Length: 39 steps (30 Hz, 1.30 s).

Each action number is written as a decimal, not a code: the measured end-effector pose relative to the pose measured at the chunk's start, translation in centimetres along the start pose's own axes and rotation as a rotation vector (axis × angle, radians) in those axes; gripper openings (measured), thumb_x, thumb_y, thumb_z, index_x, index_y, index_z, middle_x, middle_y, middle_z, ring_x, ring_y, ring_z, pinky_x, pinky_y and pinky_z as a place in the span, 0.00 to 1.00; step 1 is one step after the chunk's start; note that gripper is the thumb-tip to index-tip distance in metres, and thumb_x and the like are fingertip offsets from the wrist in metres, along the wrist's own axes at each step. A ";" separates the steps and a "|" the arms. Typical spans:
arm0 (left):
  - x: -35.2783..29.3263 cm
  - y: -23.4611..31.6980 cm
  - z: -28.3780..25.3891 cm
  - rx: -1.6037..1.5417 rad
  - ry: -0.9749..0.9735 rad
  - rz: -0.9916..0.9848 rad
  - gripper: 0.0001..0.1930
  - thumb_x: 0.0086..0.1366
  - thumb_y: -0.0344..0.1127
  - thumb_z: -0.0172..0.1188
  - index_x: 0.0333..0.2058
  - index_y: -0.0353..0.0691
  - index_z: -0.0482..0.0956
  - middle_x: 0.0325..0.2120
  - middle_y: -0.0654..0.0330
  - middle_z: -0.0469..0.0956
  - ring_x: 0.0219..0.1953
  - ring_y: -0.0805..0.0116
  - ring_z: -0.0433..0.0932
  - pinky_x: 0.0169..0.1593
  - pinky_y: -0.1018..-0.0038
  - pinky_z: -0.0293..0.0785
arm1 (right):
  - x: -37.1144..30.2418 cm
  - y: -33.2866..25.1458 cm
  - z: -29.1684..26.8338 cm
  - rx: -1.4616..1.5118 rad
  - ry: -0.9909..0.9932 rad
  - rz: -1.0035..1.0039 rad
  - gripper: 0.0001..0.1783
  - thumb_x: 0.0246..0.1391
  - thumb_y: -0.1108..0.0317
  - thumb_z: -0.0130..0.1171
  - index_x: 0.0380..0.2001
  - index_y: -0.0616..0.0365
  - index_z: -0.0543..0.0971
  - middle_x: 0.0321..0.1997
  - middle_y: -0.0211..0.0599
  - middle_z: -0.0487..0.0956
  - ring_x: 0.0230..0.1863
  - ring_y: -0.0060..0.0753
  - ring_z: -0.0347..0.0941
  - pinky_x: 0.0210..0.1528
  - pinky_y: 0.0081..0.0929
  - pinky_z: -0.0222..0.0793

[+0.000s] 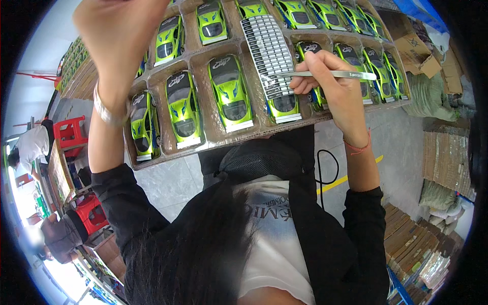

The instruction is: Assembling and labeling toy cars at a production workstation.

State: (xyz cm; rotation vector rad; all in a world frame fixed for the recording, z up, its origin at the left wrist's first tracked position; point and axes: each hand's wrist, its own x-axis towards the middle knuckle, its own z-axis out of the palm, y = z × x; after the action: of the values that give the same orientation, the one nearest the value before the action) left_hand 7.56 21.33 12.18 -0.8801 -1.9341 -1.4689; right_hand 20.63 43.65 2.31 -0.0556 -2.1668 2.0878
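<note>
My right hand (333, 84) pinches a pair of metal tweezers (351, 74), their tips lying over a sheet of small black-and-white stickers (267, 53). That sheet rests across several green toy cars (229, 94), which have black and blue markings and sit in the pockets of a clear plastic tray (203, 61). My left hand (119, 30) is raised at the upper left, above the tray. Its fingers run out of the picture at the top, so whether it holds anything is hidden.
A second tray of green cars (76, 63) lies at the far left. Flattened cardboard stacks (447, 157) and an opened carton (414, 51) stand to the right. Red stools (71, 132) and two other people (33, 147) are on the left.
</note>
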 end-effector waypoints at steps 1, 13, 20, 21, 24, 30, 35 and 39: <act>-0.9 0.9 -0.6 0.000 -0.091 0.007 0.15 0.60 0.24 0.66 0.47 0.32 0.82 0.38 0.50 0.85 0.38 0.67 0.86 0.41 0.76 0.86 | -0.1 -0.1 -0.1 0.006 -0.006 0.005 0.18 0.67 0.57 0.55 0.32 0.62 0.81 0.26 0.36 0.83 0.26 0.20 0.78 0.30 0.17 0.71; -4.0 3.4 0.2 0.001 -0.414 -0.088 0.17 0.55 0.21 0.68 0.45 0.29 0.83 0.37 0.49 0.85 0.37 0.70 0.85 0.41 0.78 0.82 | 0.4 -0.4 0.7 -0.080 0.005 0.021 0.20 0.67 0.56 0.55 0.31 0.62 0.81 0.25 0.37 0.83 0.26 0.20 0.78 0.30 0.17 0.71; -4.0 3.4 -0.2 -0.019 -0.418 -0.116 0.16 0.55 0.21 0.68 0.45 0.28 0.83 0.38 0.50 0.84 0.38 0.70 0.84 0.43 0.78 0.81 | 0.8 -0.1 0.6 -0.077 0.018 0.052 0.20 0.67 0.55 0.55 0.32 0.63 0.81 0.25 0.38 0.83 0.25 0.22 0.79 0.29 0.18 0.71; -3.8 3.8 -0.3 0.016 -0.464 -0.223 0.16 0.56 0.21 0.68 0.45 0.27 0.83 0.38 0.50 0.84 0.39 0.70 0.84 0.44 0.78 0.81 | 0.8 -0.1 0.6 -0.069 0.039 0.063 0.20 0.67 0.55 0.55 0.32 0.63 0.81 0.25 0.39 0.83 0.26 0.22 0.79 0.29 0.17 0.71; -4.4 1.9 0.0 -0.039 -0.403 0.004 0.17 0.55 0.21 0.68 0.45 0.27 0.82 0.38 0.50 0.84 0.39 0.70 0.84 0.43 0.78 0.81 | 0.8 -0.3 0.7 -0.075 0.049 0.065 0.20 0.68 0.55 0.54 0.32 0.62 0.81 0.26 0.40 0.83 0.26 0.22 0.79 0.29 0.17 0.71; -4.1 3.9 -0.7 0.067 -0.508 -0.181 0.17 0.55 0.21 0.69 0.45 0.27 0.82 0.38 0.50 0.84 0.38 0.70 0.84 0.42 0.78 0.82 | 0.9 -0.3 0.9 -0.126 0.028 0.066 0.20 0.69 0.57 0.52 0.33 0.64 0.80 0.27 0.41 0.83 0.26 0.24 0.78 0.31 0.17 0.71; -4.5 2.3 -0.3 0.041 -0.472 -0.077 0.17 0.56 0.21 0.69 0.45 0.27 0.82 0.38 0.49 0.84 0.38 0.70 0.84 0.41 0.77 0.82 | 0.9 -0.4 0.9 -0.118 0.031 0.064 0.20 0.69 0.57 0.52 0.33 0.64 0.80 0.27 0.41 0.83 0.26 0.24 0.78 0.31 0.17 0.71; -4.7 1.5 -0.1 -0.058 -0.409 0.031 0.16 0.56 0.20 0.68 0.45 0.27 0.82 0.38 0.50 0.84 0.39 0.70 0.84 0.42 0.77 0.83 | 1.2 -0.1 0.9 -0.115 0.024 0.051 0.20 0.68 0.55 0.54 0.33 0.62 0.81 0.27 0.40 0.83 0.26 0.23 0.80 0.28 0.17 0.71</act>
State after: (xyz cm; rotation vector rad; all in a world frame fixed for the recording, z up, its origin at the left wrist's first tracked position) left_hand 11.71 20.75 9.60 -1.3149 -2.1580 -1.4142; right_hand 19.34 42.91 2.44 -0.1479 -2.2925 1.9753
